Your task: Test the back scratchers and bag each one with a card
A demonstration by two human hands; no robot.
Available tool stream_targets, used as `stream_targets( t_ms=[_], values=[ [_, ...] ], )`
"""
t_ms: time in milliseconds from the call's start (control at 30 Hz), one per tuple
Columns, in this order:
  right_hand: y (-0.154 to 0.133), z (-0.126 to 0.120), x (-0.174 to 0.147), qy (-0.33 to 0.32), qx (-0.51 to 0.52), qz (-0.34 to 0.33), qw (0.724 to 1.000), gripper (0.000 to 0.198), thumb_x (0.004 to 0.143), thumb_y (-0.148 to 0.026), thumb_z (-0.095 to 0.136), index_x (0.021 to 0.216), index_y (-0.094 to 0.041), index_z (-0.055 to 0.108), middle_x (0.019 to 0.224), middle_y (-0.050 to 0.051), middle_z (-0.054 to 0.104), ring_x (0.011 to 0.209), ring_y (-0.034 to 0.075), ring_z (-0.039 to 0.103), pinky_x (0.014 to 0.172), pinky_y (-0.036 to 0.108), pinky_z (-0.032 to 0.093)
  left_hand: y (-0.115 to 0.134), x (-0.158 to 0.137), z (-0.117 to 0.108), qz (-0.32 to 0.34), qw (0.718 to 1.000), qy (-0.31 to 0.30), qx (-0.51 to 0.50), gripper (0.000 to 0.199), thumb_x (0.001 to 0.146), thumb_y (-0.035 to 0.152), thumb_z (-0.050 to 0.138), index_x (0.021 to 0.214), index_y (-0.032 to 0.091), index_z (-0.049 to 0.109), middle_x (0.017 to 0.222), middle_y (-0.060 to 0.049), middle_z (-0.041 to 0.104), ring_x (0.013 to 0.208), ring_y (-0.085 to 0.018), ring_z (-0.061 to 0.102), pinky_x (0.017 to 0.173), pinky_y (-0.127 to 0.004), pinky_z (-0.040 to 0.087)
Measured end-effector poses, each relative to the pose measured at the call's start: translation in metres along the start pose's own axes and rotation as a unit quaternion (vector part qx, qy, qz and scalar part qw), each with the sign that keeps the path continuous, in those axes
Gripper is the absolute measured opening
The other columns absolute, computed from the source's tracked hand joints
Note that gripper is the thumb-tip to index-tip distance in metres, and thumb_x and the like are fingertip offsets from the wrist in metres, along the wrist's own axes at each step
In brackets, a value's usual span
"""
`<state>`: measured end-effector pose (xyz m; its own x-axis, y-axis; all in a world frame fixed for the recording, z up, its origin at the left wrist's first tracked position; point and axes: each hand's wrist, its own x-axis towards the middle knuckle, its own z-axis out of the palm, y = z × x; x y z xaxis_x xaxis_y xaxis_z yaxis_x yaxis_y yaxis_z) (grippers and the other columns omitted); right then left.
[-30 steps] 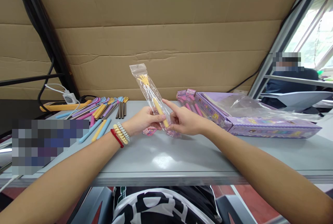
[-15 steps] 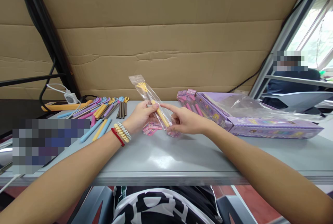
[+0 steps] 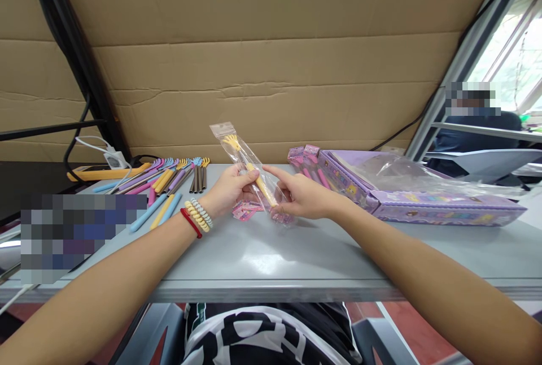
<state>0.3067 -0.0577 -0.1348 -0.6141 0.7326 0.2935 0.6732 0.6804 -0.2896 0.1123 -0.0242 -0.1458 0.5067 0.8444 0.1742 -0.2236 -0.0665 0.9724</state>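
A yellow back scratcher [image 3: 263, 185] with a small hand-shaped end lies inside a clear plastic bag [image 3: 223, 129], tilted above the desk. My left hand [image 3: 232, 187] grips the bagged scratcher near its middle, thumb on top. At the lower end my right hand [image 3: 301, 192] pinches the bag between thumb and fingers, its index finger stretched toward my left thumb. Pink printed cards [image 3: 246, 210] lie on the desk just beneath the bag. Left of my left hand are several loose back scratchers [image 3: 169, 176] in yellow, blue, purple and pink.
On the right stands a purple box [image 3: 444, 209] with clear plastic over it. Packaged pink scratchers [image 3: 311, 167] lean at its left end. A cardboard panel [image 3: 271, 65] closes the back of the grey desk [image 3: 262, 257]. A white plug [image 3: 115, 157] with cables sits at left; another person [image 3: 478, 133] is far right.
Almost nothing differs. The lower end of the bag and my right fingers have shifted very slightly; both hands keep their hold.
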Motion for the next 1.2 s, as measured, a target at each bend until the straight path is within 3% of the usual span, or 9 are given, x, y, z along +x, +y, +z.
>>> stream_targets(
  t_ms=[267, 833, 1033, 1200],
  values=[
    [0.003, -0.0007, -0.0015, 0.001, 0.001, -0.034, 0.999, 0.08, 0.075, -0.038, 0.068, 0.143, -0.022, 0.031, 0.061, -0.005, 0.055, 0.05, 0.01, 0.046, 0.05, 0.023, 0.033, 0.0012, -0.0019, 0.0037, 0.01, 1.0, 0.0, -0.011, 0.028, 0.076, 0.028, 0.069, 0.091, 0.015, 0.048, 0.073, -0.003, 0.066, 0.064, -0.017, 0.066, 0.062, -0.034, 0.058],
    [0.0013, 0.003, -0.0008, -0.015, 0.008, -0.002, 1.0, 0.082, 0.076, -0.021, 0.065, 0.146, -0.022, 0.022, 0.062, -0.005, 0.059, 0.054, 0.013, 0.052, 0.055, 0.025, 0.038, 0.0, -0.0018, 0.0006, -0.009, 0.999, -0.023, 0.036, 0.036, 0.068, 0.026, 0.076, 0.093, 0.012, 0.054, 0.081, -0.009, 0.069, 0.073, -0.021, 0.069, 0.07, -0.038, 0.058],
    [-0.003, 0.001, -0.0006, -0.022, -0.031, 0.02, 0.999, 0.092, 0.072, -0.033, 0.07, 0.148, -0.019, 0.019, 0.061, -0.005, 0.057, 0.053, 0.014, 0.05, 0.053, 0.025, 0.034, 0.0015, -0.003, 0.0012, -0.014, 0.996, -0.041, 0.074, 0.041, 0.066, 0.034, 0.077, 0.094, 0.012, 0.056, 0.08, -0.009, 0.069, 0.07, -0.021, 0.068, 0.066, -0.035, 0.057],
    [-0.0037, 0.0018, -0.0001, -0.018, -0.07, 0.026, 0.997, 0.106, 0.066, -0.046, 0.073, 0.149, -0.016, 0.013, 0.064, -0.003, 0.056, 0.055, 0.015, 0.048, 0.054, 0.026, 0.032, 0.0031, -0.0057, 0.0053, -0.027, 0.994, -0.047, 0.092, 0.032, 0.07, 0.03, 0.073, 0.092, 0.014, 0.055, 0.075, -0.005, 0.066, 0.067, -0.018, 0.066, 0.065, -0.033, 0.055]
  ],
)
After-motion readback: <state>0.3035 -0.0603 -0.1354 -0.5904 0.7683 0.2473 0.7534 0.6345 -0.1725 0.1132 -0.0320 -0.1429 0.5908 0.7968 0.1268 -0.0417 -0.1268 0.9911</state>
